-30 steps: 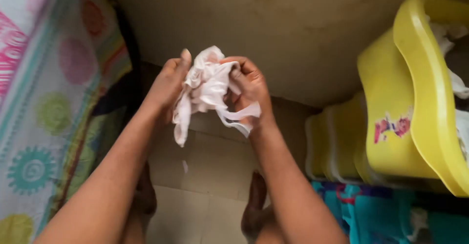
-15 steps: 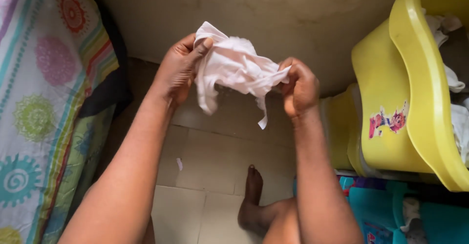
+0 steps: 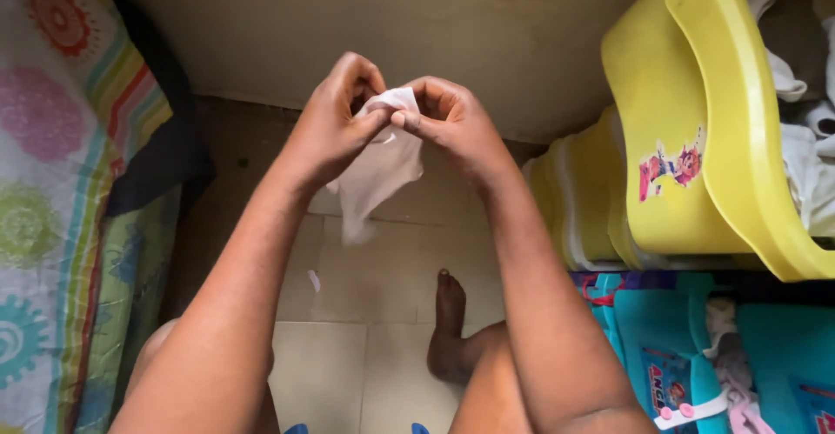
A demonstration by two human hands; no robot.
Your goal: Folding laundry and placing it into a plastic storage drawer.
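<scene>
Indoors, above a pale tiled floor [image 3: 383, 286] that meets a plain beige wall [image 3: 435, 16], a seated person pinches a small white cloth [image 3: 378, 169] at its top edge, left hand [image 3: 335, 125] and right hand [image 3: 448, 121] closed on it, fingertips touching. Its long axis runs vertically, the loose end hanging toward the tiles. A patterned bedsheet [image 3: 52, 182] borders the left. At right, a yellow plastic tub [image 3: 687, 138] holding laundry bears a small pink cartoon sticker [image 3: 668, 163]; below it lies a teal printed bag [image 3: 687, 347].

Left hand [image 3: 335, 125] and right hand [image 3: 452, 121] raised, fingertips pinched together, forearms converging.
</scene>
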